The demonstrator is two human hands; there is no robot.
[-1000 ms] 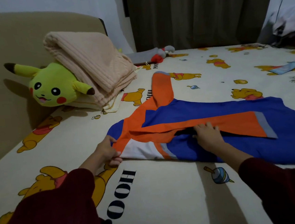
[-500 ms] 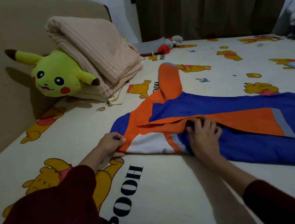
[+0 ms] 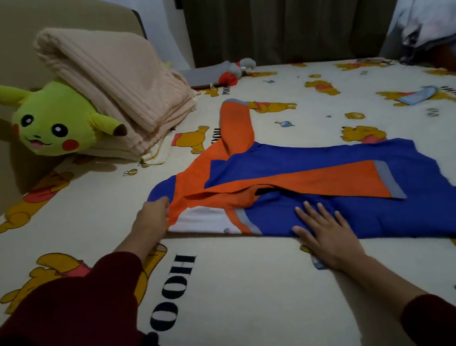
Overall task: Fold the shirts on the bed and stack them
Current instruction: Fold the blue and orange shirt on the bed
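While the left hand [image 3: 153, 218] pinches the shirt's [image 3: 335, 213] collar end, the right hand [image 3: 327, 231] presses flat on the blue cloth — a fold is being smoothed.

Fingers [image 3: 311, 212] of the right hand lie straight and spread at the shirt's near edge, gripping nothing; half a second ago they were up at the orange sleeve [image 3: 305, 185], which now lies across the body. The shirt lies mid-bed [image 3: 244, 281], one sleeve folded in, the far sleeve [image 3: 235, 125] still stretched toward the blanket [image 3: 120, 94] and the plush toy [image 3: 57, 124]. My guess at what comes next — bringing that far sleeve in, then folding the body over, with the collar held steady.
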